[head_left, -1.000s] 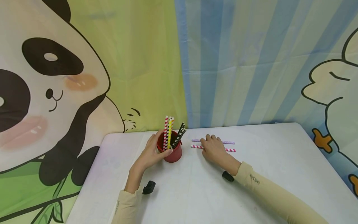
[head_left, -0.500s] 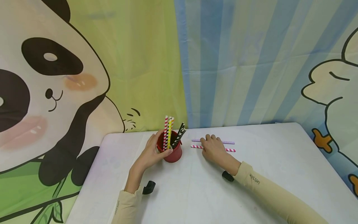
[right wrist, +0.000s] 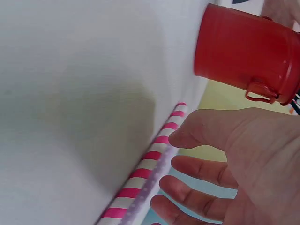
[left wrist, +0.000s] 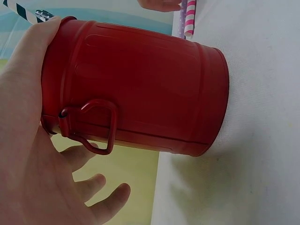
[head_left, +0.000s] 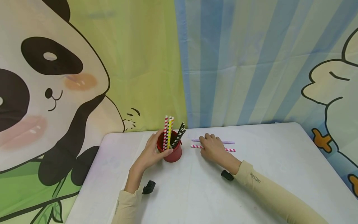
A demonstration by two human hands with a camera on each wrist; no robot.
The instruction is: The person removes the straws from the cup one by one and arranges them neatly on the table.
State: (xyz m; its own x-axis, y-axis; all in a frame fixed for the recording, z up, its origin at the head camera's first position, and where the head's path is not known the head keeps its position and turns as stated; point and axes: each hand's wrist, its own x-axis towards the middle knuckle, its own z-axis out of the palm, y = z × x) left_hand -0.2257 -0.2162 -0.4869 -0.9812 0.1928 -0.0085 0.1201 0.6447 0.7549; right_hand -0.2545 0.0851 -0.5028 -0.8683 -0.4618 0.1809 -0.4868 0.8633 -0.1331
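Note:
My left hand [head_left: 151,152] holds a small red metal bucket [head_left: 173,155] by its upper rim, thumb at the near side. In the left wrist view several of its fingers spread beyond the side handle [left wrist: 112,129]. Several patterned paper straws [head_left: 169,133] stand in the bucket, with black-patterned ones [head_left: 179,137] leaning right. To the right, my right hand [head_left: 213,149] hovers over two straws lying side by side: a pink-and-white striped straw [head_left: 230,150] and a purple dotted straw [head_left: 228,142]. The right wrist view shows thumb and fingers apart, fingertips close to the straws.
A white table [head_left: 184,193] bears everything. Behind it hangs a curtain [head_left: 145,68] printed with a panda and blue stripes. Black wrist cameras [head_left: 149,187] sit under both sleeves.
My right hand has shifted very slightly left over the straws. The left hand and the bucket stay where they were.

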